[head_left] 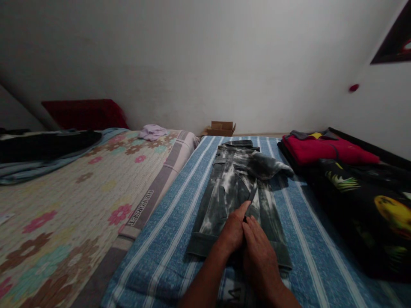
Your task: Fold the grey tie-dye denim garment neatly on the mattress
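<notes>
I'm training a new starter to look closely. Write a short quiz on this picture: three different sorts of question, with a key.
1. Multiple choice: what lies directly beneath the left hand and the right hand?
A) the box
B) the grey jacket
C) the red garment

2. True or false: the pale cloth lies on the flowered cover.

3. Fill in the gap: the print near the cover's edge reads "THE ____".

Key: 1. B; 2. True; 3. FORSET.
</notes>
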Available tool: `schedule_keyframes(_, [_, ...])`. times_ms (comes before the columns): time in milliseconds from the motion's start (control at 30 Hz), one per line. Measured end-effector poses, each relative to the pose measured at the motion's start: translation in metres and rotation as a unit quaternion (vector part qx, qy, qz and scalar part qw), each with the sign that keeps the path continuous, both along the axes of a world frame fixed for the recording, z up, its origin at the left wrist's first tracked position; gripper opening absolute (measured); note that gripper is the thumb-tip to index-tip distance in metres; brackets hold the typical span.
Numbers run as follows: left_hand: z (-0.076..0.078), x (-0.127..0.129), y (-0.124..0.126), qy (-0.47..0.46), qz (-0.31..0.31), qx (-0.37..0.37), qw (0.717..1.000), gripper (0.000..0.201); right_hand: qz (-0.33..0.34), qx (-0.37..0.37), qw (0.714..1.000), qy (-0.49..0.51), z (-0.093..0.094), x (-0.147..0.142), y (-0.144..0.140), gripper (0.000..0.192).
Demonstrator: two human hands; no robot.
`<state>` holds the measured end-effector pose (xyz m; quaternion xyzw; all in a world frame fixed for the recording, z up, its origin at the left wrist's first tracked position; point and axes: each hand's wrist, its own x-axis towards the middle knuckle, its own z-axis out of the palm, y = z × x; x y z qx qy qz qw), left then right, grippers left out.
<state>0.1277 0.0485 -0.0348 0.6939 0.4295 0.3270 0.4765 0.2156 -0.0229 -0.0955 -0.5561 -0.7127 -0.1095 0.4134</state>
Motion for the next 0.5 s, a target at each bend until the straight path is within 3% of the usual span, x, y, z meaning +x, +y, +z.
schedule_keyframes(500, [0.0042,-0.0008,0.0006,0.034,-0.002,0.009,0.999,0.05,-0.006,0.014,1.0,-0.008,0.0044,-0.0027,0.0018,0.04])
